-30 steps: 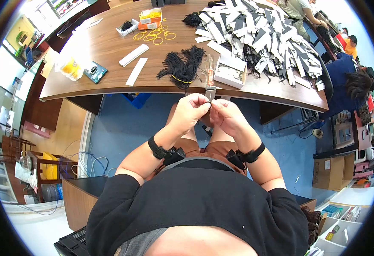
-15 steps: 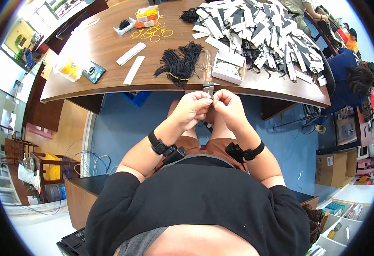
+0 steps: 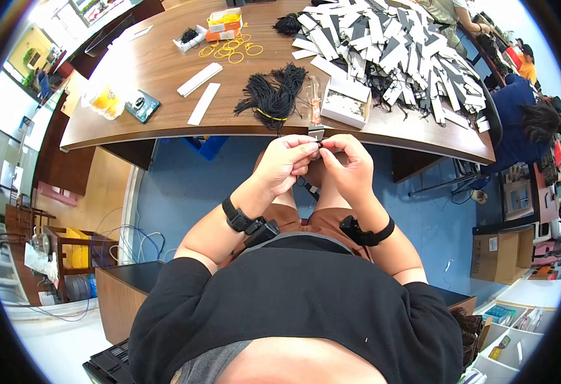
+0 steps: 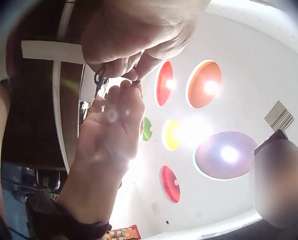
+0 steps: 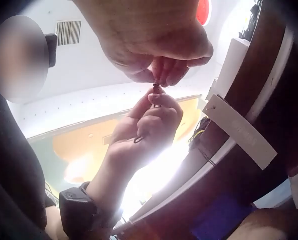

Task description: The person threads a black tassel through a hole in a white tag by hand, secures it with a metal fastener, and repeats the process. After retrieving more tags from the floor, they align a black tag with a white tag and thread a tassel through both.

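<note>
Both hands meet just in front of the table edge. In the head view the left hand point(image 3: 285, 165) pinches a small dark cord piece between thumb and curled fingers. Thumb and forefinger of the right hand point(image 3: 351, 168) pinch the same piece from the other side. The right wrist view shows the dark piece point(image 5: 156, 87) between the fingertips, and a thin black loop point(image 5: 138, 139) sticking out of the left hand. A bundle of black cords point(image 3: 271, 96) with a yellow band lies beyond the left hand. A grey-white strip point(image 5: 243, 131) juts over the table edge.
On the table point(image 3: 139, 136) are a large pile of white and black strips point(image 3: 389, 51), an open white box point(image 3: 346, 105), an orange-marked tool point(image 3: 315, 110), loose yellow bands point(image 3: 236, 56), two white strips, a phone point(image 3: 143, 106). Other people sit at the right.
Both hands have moved slightly up toward the table edge since the first frame. The right hand has turned, its thumb and forefinger now pinching beside the left fingertips.
</note>
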### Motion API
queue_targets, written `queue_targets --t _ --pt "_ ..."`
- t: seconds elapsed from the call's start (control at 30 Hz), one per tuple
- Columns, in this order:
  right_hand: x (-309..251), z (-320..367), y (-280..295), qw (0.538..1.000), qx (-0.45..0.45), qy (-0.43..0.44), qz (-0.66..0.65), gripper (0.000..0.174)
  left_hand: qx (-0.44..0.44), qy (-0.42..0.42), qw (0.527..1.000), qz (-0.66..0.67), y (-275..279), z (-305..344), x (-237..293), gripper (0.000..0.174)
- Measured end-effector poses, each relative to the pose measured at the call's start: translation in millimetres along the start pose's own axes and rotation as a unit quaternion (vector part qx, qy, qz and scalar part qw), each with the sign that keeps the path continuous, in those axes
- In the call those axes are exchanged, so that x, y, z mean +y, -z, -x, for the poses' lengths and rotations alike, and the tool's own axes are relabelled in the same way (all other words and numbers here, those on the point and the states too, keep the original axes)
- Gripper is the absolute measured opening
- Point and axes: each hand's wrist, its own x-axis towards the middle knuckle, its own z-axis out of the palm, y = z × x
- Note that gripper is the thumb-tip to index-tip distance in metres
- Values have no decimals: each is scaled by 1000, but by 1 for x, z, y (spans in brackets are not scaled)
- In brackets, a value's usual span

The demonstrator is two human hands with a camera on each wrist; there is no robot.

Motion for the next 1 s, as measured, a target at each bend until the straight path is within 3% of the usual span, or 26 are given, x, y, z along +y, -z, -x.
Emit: queue_targets --t 0.1,0.17,0.27,0.3,0.4,0.47,0.6,0.7,0.8,0.83,0.93,1.0 --pt "4 -2 0 994 14 62 88 12 12 -15 999 -29 2 0 -3 9" --pt "2 -3 2 975 20 129 178 10 41 -92 982 -162 -1 0 -7 8" --pt "-4 -6 3 957 11 163 241 10 46 -192 919 -341 0 1 -6 9" --pt "-5 -5 3 973 -11 115 202 10 42 -222 890 -396 1 2 -6 10" --pt "-4 0 7 994 -68 -65 52 9 43 -208 886 -412 1 0 -11 12" --pt "5 4 12 965 -92 -227 -88 6 37 -199 871 -448 0 2 -8 12" --pt "11 5 19 929 -102 -276 -226 3 24 -188 878 -439 -5 3 -10 12" --pt "26 7 28 871 -140 -300 -362 2 18 -203 876 -437 -4 1 -12 12" --pt "32 10 30 789 -156 -346 -483 7 37 -244 792 -558 -17 9 -5 11" --pt "34 11 30 757 -158 -355 -525 9 35 -248 792 -557 -17 9 -5 11" --pt "32 12 31 766 -182 -362 -499 15 33 -244 813 -528 -12 6 -7 10" --pt "25 8 32 834 -111 -375 -389 19 34 -221 851 -475 -5 3 -9 10"
